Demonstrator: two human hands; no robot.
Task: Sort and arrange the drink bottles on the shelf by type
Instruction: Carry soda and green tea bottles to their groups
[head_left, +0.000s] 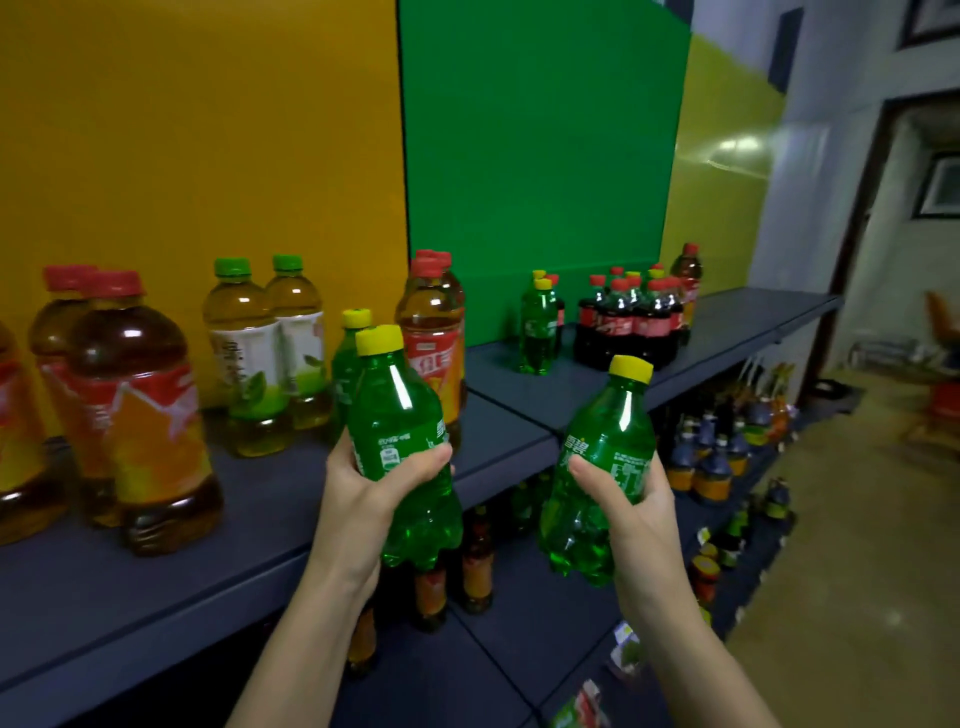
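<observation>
My left hand (363, 483) grips a green soda bottle (402, 415) with a yellow cap, held in front of the grey shelf (260, 519). My right hand (631, 499) grips a second green soda bottle (602, 457), tilted slightly right, off the shelf's front edge. Another green soda bottle (345, 358) stands on the shelf just behind the left one. Two more green soda bottles (537, 327) stand farther right, beside a cluster of cola bottles (628, 322) with red caps.
Large red-capped tea bottles (140, 410) stand at the left, two green-tea bottles (260, 353) and more red-label tea bottles (434, 322) at the middle. A lone tea bottle (688, 286) stands behind the colas. Lower shelves (498, 623) hold several bottles. Floor lies to the right.
</observation>
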